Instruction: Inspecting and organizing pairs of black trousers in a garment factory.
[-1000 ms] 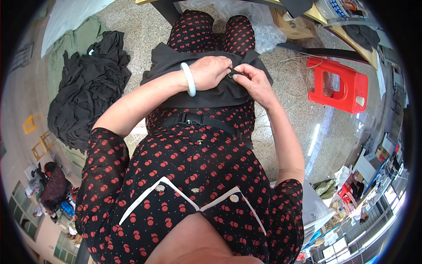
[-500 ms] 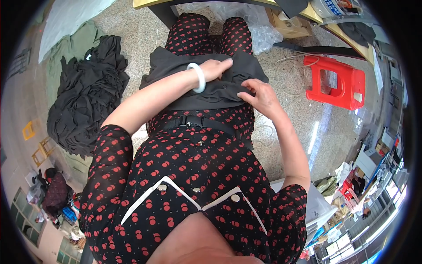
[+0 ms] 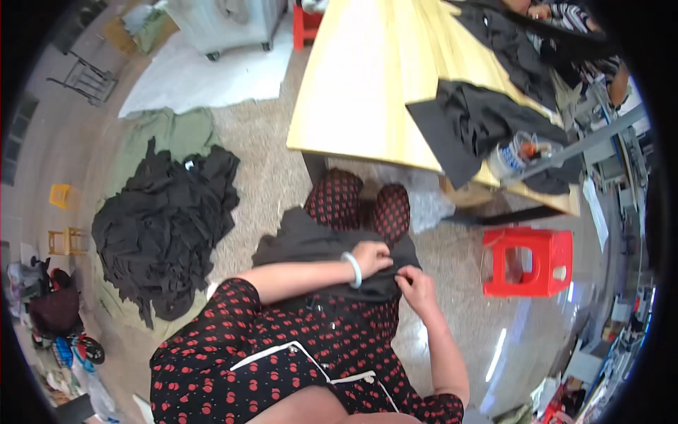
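A piece of dark grey cloth (image 3: 296, 240) lies bunched across my lap, over my patterned trousers. My left hand (image 3: 372, 256), with a pale bangle at its wrist, rests on the cloth with its fingers curled closed into it. Just to its right, my right hand (image 3: 418, 290) pinches the cloth near its right end between thumb and fingers. The two hands are close together but apart. Folds and fingers hide what exactly lies beneath the fingertips.
A pale wooden table (image 3: 360, 92) stands ahead, with dark cloth pieces (image 3: 487, 127) and a clear plastic tub (image 3: 512, 159) on its right. To my left is a heap of dark cloth (image 3: 166, 226); to my right, a red stool (image 3: 530, 263). A co-worker (image 3: 575, 35) sits far right.
The view has tilted up and shows more of the table and the co-worker. My right hand has closed from a loose, parted pose onto the cloth, and my left fingers have curled in.
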`<state>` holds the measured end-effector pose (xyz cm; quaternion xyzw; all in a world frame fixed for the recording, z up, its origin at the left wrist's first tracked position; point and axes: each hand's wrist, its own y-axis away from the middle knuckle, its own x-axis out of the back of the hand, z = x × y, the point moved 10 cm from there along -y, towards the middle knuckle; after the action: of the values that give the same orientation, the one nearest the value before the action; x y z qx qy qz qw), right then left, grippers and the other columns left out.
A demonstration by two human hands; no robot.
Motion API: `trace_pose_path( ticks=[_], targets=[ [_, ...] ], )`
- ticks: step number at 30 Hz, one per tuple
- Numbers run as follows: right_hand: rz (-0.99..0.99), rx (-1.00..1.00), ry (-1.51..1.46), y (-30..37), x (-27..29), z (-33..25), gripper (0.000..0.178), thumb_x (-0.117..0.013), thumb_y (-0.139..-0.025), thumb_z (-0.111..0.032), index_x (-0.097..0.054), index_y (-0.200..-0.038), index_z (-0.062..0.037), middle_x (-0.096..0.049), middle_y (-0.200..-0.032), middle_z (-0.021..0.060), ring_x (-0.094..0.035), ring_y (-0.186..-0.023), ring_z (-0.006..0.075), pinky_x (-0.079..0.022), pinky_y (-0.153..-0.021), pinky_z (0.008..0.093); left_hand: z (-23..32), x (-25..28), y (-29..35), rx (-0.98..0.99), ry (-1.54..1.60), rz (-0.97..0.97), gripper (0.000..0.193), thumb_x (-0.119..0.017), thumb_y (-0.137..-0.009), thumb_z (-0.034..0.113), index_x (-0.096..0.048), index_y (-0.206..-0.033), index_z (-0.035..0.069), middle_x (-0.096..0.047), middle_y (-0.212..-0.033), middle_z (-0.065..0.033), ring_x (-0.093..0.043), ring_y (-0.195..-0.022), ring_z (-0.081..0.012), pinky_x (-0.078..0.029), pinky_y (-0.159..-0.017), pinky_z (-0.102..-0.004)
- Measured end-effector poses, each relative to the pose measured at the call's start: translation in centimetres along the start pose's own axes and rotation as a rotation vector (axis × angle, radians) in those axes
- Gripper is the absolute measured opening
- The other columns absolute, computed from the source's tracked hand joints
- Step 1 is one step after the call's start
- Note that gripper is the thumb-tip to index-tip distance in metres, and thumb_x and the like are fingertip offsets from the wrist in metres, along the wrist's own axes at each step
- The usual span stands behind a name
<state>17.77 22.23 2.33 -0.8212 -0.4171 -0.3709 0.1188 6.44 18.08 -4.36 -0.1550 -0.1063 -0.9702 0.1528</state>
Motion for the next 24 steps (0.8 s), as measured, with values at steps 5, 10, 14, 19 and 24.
trace_pose_path(
  ticks=[5, 10, 14, 19, 24],
  targets=[
    [0.123, 0.162, 0.113, -0.3, 0.5, 0.1, 0.009, -0.059, -0.07, -0.007, -0.061, -0.077, -0.002, -0.06, -0.073, 0.0143, -0.059, -0.071, 0.0299, -0.046, -0.065, 0.0367, 0.8, -0.9, 0.4, -0.076, -0.241, -0.037, 0.018, -0.062, -0.072, 0.023, -0.059, -0.077, 0.006, -0.061, -0.077, -0.0135, -0.059, -0.076, -0.0307, -0.046, -0.066, -0.04],
    [0.118, 0.203, 0.246, -0.7, 0.0, -0.6, 0.009, -0.057, -0.071, -0.007, -0.06, -0.077, -0.0009, -0.059, -0.073, 0.015, -0.058, -0.07, 0.0311, -0.046, -0.066, 0.0378, 0.3, -1.1, 0.6, -0.029, -0.309, -0.089, 0.021, -0.062, -0.074, 0.023, -0.06, -0.083, 0.004, -0.061, -0.08, -0.0153, -0.059, -0.077, -0.0318, -0.046, -0.068, -0.0382],
    [0.176, 0.053, 0.036, -0.8, 0.4, 0.9, 0.01, -0.055, -0.073, -0.007, -0.059, -0.08, -0.0008, -0.06, -0.072, 0.0123, -0.059, -0.067, 0.0223, -0.046, -0.064, 0.0315, 0.5, -1.2, 0.0, -0.035, -0.342, -0.108, 0.023, -0.059, -0.076, 0.025, -0.059, -0.086, 0.004, -0.061, -0.082, -0.0162, -0.058, -0.079, -0.0327, -0.046, -0.07, -0.0402],
    [0.142, -0.177, -0.625, -1.8, -0.6, 2.4, 0.01, -0.058, -0.074, -0.009, -0.059, -0.081, -0.0018, -0.057, -0.069, 0.0008, -0.052, -0.066, 0.0063, -0.043, -0.059, 0.0237, 3.4, 0.6, -1.4, -0.198, -0.335, -0.006, 0.021, -0.057, -0.074, 0.022, -0.059, -0.082, 0.002, -0.056, -0.083, -0.0155, -0.054, -0.082, -0.0317, -0.044, -0.071, -0.0388],
    [0.146, -0.11, -0.286, -1.9, 1.2, -0.5, 0.012, -0.059, -0.07, -0.009, -0.06, -0.08, -0.0023, -0.059, -0.068, 0.0049, -0.055, -0.064, 0.0105, -0.044, -0.06, 0.0249, 3.3, -0.2, -2.6, -0.089, -0.178, -0.191, 0.025, -0.057, -0.073, 0.023, -0.06, -0.083, 0.0, -0.059, -0.077, -0.0175, -0.058, -0.075, -0.0302, -0.045, -0.066, -0.0359]
  ],
)
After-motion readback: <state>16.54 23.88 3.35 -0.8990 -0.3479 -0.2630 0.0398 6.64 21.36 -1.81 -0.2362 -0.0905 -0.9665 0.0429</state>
